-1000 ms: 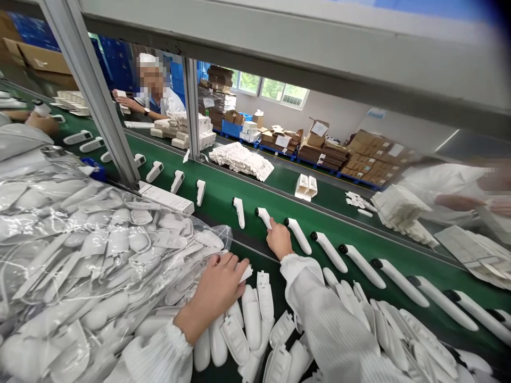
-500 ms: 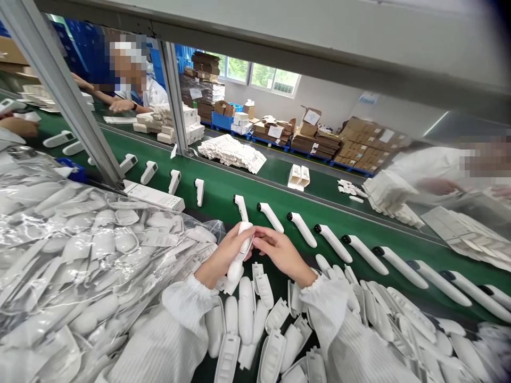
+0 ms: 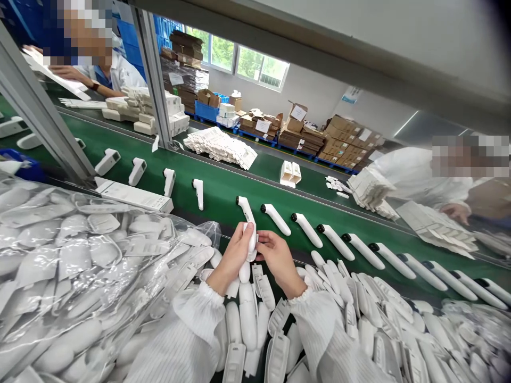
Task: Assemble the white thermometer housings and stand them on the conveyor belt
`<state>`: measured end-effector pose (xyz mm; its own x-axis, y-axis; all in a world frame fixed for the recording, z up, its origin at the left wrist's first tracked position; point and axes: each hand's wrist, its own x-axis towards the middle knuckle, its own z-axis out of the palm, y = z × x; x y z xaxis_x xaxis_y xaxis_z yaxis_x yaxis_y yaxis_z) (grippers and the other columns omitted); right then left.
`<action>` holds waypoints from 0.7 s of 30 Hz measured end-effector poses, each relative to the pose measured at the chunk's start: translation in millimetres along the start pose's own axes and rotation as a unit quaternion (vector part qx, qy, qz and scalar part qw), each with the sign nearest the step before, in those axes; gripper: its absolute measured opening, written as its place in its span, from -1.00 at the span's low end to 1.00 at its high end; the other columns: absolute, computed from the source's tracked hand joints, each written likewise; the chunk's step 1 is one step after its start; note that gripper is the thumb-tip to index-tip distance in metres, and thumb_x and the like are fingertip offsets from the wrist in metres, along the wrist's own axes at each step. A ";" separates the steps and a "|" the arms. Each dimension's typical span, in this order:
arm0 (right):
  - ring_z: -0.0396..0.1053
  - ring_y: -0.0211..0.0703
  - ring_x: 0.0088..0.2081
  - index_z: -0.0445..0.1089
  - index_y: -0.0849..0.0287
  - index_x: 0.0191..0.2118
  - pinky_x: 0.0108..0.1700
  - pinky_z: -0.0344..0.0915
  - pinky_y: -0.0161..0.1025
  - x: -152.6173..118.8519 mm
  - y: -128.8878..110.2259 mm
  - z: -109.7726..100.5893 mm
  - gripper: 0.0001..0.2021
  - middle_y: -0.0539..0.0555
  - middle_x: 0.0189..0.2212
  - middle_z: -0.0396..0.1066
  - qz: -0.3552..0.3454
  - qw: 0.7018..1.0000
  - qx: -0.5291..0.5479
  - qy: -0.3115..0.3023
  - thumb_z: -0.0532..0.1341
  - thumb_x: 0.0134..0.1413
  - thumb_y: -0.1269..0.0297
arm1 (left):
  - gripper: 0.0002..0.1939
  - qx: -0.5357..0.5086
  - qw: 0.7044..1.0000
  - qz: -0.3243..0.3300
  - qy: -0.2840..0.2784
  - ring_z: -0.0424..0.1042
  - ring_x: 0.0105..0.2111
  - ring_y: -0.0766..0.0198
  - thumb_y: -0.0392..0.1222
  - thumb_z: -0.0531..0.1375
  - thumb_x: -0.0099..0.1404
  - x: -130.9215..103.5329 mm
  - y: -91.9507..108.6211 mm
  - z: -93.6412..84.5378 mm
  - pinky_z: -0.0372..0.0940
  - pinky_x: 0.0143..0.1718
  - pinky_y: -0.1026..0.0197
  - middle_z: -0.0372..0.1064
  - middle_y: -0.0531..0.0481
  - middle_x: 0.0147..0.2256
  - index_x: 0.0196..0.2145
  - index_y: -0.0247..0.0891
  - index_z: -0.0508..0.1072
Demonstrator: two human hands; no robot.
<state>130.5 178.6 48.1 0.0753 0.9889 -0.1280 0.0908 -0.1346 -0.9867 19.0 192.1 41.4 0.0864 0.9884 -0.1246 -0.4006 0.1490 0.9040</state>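
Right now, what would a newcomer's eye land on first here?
Both hands, left hand and right hand, meet on one white thermometer body at centre. Behind them a row of thermometers lies along the green conveyor belt; a clear bag of white shells bulges at left.

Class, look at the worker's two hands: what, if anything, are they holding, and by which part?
Both hold one white thermometer body: the left hand wraps its middle, and the right hand pinches its side near the top with its fingers.
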 end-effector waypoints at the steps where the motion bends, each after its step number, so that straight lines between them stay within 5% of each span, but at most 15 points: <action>1: 0.43 -0.18 -0.40 0.46 0.21 -0.19 -0.45 0.41 -0.28 1.1 3.4 3.0 -0.70 0.08 -0.31 0.48 -0.001 1.000 -0.004 0.001 0.25 -0.12 0.23 | -0.53 -0.001 1.000 0.007 0.014 0.13 -0.53 0.43 0.26 0.24 0.19 1.1 -0.5 -0.7 0.08 -0.54 0.40 0.12 0.17 -0.51 -0.41 -0.22 0.28; 6: 0.43 -0.16 -0.37 0.45 0.19 -0.24 -0.32 0.40 -0.24 12.6 15.2 5.8 -0.76 0.06 -0.37 0.48 -0.072 0.991 -0.044 0.105 0.19 -0.08 0.25 | -0.60 -0.042 0.994 0.032 0.093 0.15 -0.49 0.43 0.17 0.26 0.20 6.6 -1.0 -3.6 0.11 -0.48 0.40 0.14 0.17 -0.48 -0.42 -0.22 0.28; 9: 0.39 -0.21 -0.44 0.38 0.14 -0.14 -0.44 0.35 -0.26 19.6 14.2 0.0 -0.66 0.05 -0.29 0.46 -0.014 0.988 0.072 0.139 0.20 -0.15 0.28 | -0.61 -0.086 0.990 0.010 0.110 0.18 -0.52 0.42 0.17 0.25 0.19 8.1 -2.6 -3.5 0.14 -0.51 0.37 0.14 0.19 -0.50 -0.41 -0.20 0.27; 13: 0.22 -0.32 -0.56 0.39 0.15 -0.26 -0.56 0.21 -0.33 17.7 4.8 -5.8 -0.72 0.03 -0.38 0.43 0.057 0.978 0.182 0.083 0.26 -0.24 0.32 | -0.63 -0.126 0.987 -0.048 0.082 0.24 -0.58 0.39 0.12 0.30 0.13 5.7 -7.8 1.0 0.20 -0.58 0.32 0.22 0.18 -0.55 -0.37 -0.22 0.32; 16: 0.21 -0.29 -0.57 0.42 0.18 -0.40 -0.53 0.20 -0.30 8.2 -0.1 -4.4 -0.79 -0.01 -0.55 0.33 0.057 0.988 0.139 0.017 0.30 -0.09 0.13 | -0.65 -0.144 0.985 -0.073 0.063 0.27 -0.62 0.37 0.05 0.33 0.10 2.1 -10.6 6.2 0.20 -0.63 0.31 0.28 0.15 -0.57 -0.35 -0.23 0.34; 21: 0.36 -0.17 -0.39 0.50 0.20 -0.32 -0.33 0.29 -0.23 -4.6 3.0 -12.2 -0.60 0.03 -0.45 0.42 0.018 0.998 0.022 -0.053 0.28 0.03 -0.10 | -0.67 -0.146 0.983 -0.094 0.055 0.19 -0.69 0.44 -0.06 0.39 0.05 -0.1 -9.9 8.4 0.14 -0.69 0.36 0.28 0.18 -0.60 -0.34 -0.23 0.36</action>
<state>142.5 172.9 47.0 -0.0280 0.9848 -0.1715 0.0462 -0.1701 -0.9843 30.6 190.4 35.9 0.0914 0.9371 -0.3370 -0.6326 0.3160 0.7071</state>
